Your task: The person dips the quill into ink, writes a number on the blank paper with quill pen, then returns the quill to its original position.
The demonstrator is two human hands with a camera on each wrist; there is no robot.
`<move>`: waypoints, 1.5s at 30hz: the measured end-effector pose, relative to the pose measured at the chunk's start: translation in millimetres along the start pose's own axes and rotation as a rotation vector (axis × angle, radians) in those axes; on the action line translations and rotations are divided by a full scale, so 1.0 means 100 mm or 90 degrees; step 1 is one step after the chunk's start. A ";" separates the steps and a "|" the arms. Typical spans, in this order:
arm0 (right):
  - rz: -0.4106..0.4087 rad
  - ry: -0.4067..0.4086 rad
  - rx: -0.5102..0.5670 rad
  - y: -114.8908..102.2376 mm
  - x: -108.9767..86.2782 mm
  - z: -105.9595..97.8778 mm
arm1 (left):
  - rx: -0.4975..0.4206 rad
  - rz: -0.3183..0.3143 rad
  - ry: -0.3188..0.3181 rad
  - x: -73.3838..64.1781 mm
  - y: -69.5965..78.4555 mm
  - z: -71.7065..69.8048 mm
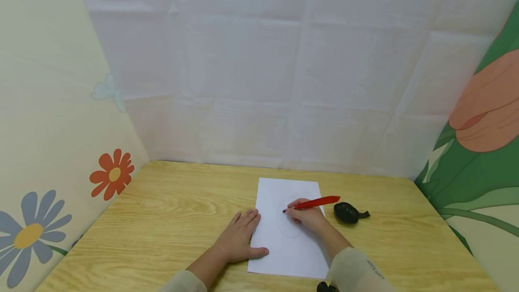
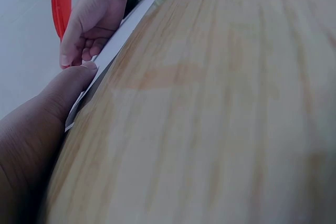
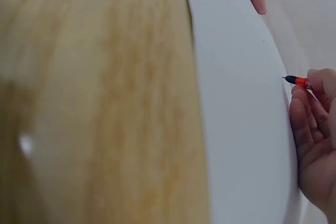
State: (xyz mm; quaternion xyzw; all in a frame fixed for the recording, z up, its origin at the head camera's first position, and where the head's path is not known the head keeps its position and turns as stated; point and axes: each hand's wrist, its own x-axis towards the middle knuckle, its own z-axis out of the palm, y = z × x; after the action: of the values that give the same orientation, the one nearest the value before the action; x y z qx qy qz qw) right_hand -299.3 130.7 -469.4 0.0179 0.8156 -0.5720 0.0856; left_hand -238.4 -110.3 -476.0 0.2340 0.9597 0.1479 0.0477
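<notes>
A white sheet of paper point(image 1: 289, 262) lies on the wooden table with a thin, faint oval line drawn on it. My right hand point(image 1: 309, 218) pinches a red pen point(image 1: 320, 201) whose body is broad and flat towards its back end. The pen's dark tip point(image 3: 290, 79) is right at the paper, inside the oval near its left side. Spread flat, my left hand point(image 1: 241, 238) rests over the sheet's left edge, the thumb on the paper and the fingers pointing away from me. In the left wrist view, the right hand point(image 2: 94, 22) shows beyond the left thumb.
A black oval object point(image 1: 346, 213) with a short tab lies on the table point(image 1: 194, 206) just right of the paper. Another small dark object point(image 1: 324, 287) shows at the bottom edge, by the right sleeve. Pale sheeting point(image 1: 243, 80) stands behind the table, with flower-printed panels point(image 1: 36, 125) at both sides.
</notes>
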 end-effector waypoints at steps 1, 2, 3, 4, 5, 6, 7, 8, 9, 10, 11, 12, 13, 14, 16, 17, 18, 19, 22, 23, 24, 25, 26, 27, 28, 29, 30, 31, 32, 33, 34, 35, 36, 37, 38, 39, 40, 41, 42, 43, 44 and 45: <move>0.003 0.000 0.000 0.00 0.00 0.00 | 0.001 -0.001 0.000 0.00 0.00 0.00; 0.004 -0.001 -0.001 0.00 -0.01 0.00 | 0.000 -0.001 0.000 0.00 0.00 0.01; 0.006 -0.002 -0.003 0.00 -0.01 0.00 | 0.000 -0.001 0.000 0.00 0.00 0.01; 0.008 -0.003 -0.004 0.00 0.00 0.00 | 0.000 -0.001 0.000 0.00 0.00 0.01; 0.008 -0.003 -0.005 0.00 0.00 0.00 | -0.001 -0.001 0.000 0.00 -0.01 0.01; 0.008 -0.003 -0.004 0.00 0.00 0.00 | 0.001 0.000 0.001 0.00 -0.01 0.01; 0.008 -0.003 -0.004 0.00 0.00 0.00 | 0.000 0.001 0.001 0.00 -0.01 0.02; 0.008 -0.003 -0.005 0.00 0.00 0.01 | 0.000 0.002 0.002 0.00 -0.01 0.02; 0.007 -0.003 -0.003 0.00 0.00 0.01 | 0.000 0.002 0.002 0.00 -0.01 0.02; 0.006 -0.003 -0.003 0.00 0.00 0.01 | 0.001 0.003 0.003 0.00 -0.01 0.02; 0.003 -0.004 -0.004 0.00 0.00 0.01 | 0.002 0.003 0.003 0.00 -0.01 0.02; 0.000 -0.005 -0.003 0.00 0.00 0.01 | 0.003 0.004 0.004 0.00 -0.01 0.02; -0.003 -0.006 -0.003 0.01 0.00 0.01 | 0.000 0.004 0.004 0.00 -0.01 0.02; -0.005 -0.008 -0.002 0.01 0.00 0.02 | 0.002 0.006 0.007 0.00 -0.02 0.02; -0.013 -0.012 -0.001 0.01 0.00 0.02 | 0.002 0.009 0.011 0.00 -0.02 0.03; -0.013 -0.014 0.002 0.01 0.00 0.03 | 0.001 0.009 0.012 0.00 -0.02 0.03; -0.011 -0.015 0.004 0.01 0.00 0.03 | 0.000 0.010 0.013 0.00 -0.02 0.03; -0.008 -0.016 0.006 0.01 0.00 0.04 | 0.000 0.010 0.013 0.00 -0.02 0.03; -0.002 -0.015 0.003 0.00 0.00 0.05 | 0.001 0.010 0.015 -0.01 -0.01 0.02; 0.003 -0.015 0.005 0.00 0.00 0.05 | 0.001 0.009 0.014 -0.01 -0.01 0.02; 0.004 -0.014 0.004 0.00 0.00 0.05 | 0.002 0.008 0.014 -0.01 -0.01 0.02; 0.005 -0.014 0.004 -0.01 0.00 0.06 | 0.003 0.008 0.014 -0.01 -0.01 0.02; 0.006 -0.015 0.002 -0.01 0.00 0.06 | 0.003 0.009 0.015 -0.01 -0.01 0.01; 0.006 -0.017 0.001 -0.01 0.00 0.06 | 0.003 0.008 0.014 -0.01 -0.01 0.01; 0.007 -0.019 0.001 -0.02 -0.01 0.06 | 0.002 0.009 0.014 -0.01 -0.01 0.01; 0.007 -0.020 0.001 -0.02 -0.01 0.06 | 0.002 0.008 0.014 -0.01 -0.01 0.01; 0.009 -0.022 0.000 -0.02 -0.01 0.06 | 0.003 0.008 0.014 -0.01 -0.01 0.01; 0.010 -0.023 -0.002 -0.02 -0.01 0.06 | 0.003 0.008 0.014 -0.01 -0.01 0.02; 0.008 -0.025 -0.004 -0.02 -0.01 0.07 | 0.003 0.007 0.013 -0.01 -0.01 0.02; 0.006 -0.026 -0.004 -0.01 0.00 0.07 | 0.003 0.006 0.013 -0.01 -0.01 0.02; 0.004 -0.027 -0.004 -0.01 0.00 0.07 | 0.004 0.005 0.013 -0.01 -0.01 0.02; 0.002 -0.028 -0.005 -0.01 0.00 0.07 | 0.006 0.004 0.013 -0.01 -0.01 0.03; -0.001 -0.030 -0.005 -0.01 0.00 0.07 | 0.005 0.003 0.012 -0.01 -0.01 0.03; -0.004 -0.031 -0.006 -0.01 0.00 0.08 | 0.005 0.002 0.011 0.00 -0.02 0.03; -0.008 -0.032 -0.006 0.00 0.00 0.08 | 0.005 0.002 0.011 0.00 -0.02 0.03; -0.010 -0.032 -0.007 0.00 0.00 0.08 | 0.006 0.002 0.012 0.00 -0.02 0.03; -0.011 -0.032 -0.008 0.00 0.00 0.08 | 0.005 0.002 0.012 0.00 -0.02 0.04; -0.012 -0.032 -0.008 0.00 0.00 0.08 | 0.005 0.002 0.012 0.00 -0.03 0.04; -0.014 -0.032 -0.008 0.01 0.01 0.08 | 0.004 0.002 0.012 0.00 -0.03 0.04; -0.014 -0.031 -0.008 0.01 0.01 0.08 | 0.004 0.003 0.013 0.00 -0.03 0.04; -0.015 -0.030 -0.008 0.01 0.01 0.09 | 0.004 0.003 0.014 0.00 -0.03 0.04; -0.016 -0.030 -0.006 0.02 0.02 0.09 | 0.007 0.005 0.016 -0.01 -0.02 0.04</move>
State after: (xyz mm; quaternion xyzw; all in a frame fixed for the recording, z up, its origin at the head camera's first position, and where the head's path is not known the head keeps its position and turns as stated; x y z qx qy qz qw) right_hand -299.6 123.1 -473.9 -0.0065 0.8161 -0.5695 0.0977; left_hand -238.3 -111.6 -480.5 0.2360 0.9601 0.1459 0.0341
